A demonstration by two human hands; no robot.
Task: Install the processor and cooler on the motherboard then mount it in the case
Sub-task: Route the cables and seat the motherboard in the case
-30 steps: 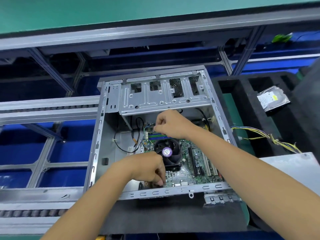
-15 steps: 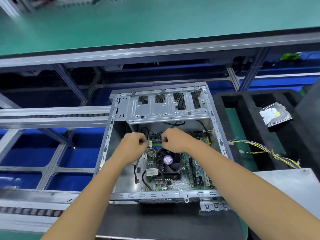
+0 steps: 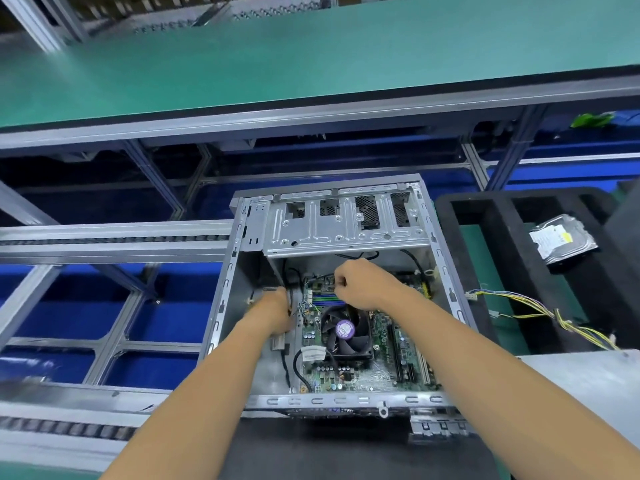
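Observation:
The open grey case [image 3: 221, 306] lies on its side with the green motherboard [image 3: 384, 368] inside. A black cooler fan [image 3: 346, 332] with a purple sticker sits on the board. My left hand [image 3: 273, 315], blurred, is curled at the board's left edge, where it grips the black cables [image 3: 294, 365] that run along the case floor. My right hand [image 3: 363, 285] is a fist over the board's upper edge, above the blue memory slots [image 3: 323, 299], and it pinches something small that its fingers hide, seemingly a thin cable.
A black foam tray [image 3: 485, 271] to the right holds a hard drive [image 3: 561, 240]. Yellow and black power wires [image 3: 540, 310] trail over the tray. A grey panel [image 3: 588, 382] lies at the near right. Conveyor rails [image 3: 114, 240] run to the left and a green bench [image 3: 311, 53] lies beyond.
My left hand left the board's near edge, rose to the upper left corner, then dropped slightly along the left edge. The right hand stayed near the memory slots. The view tilted up.

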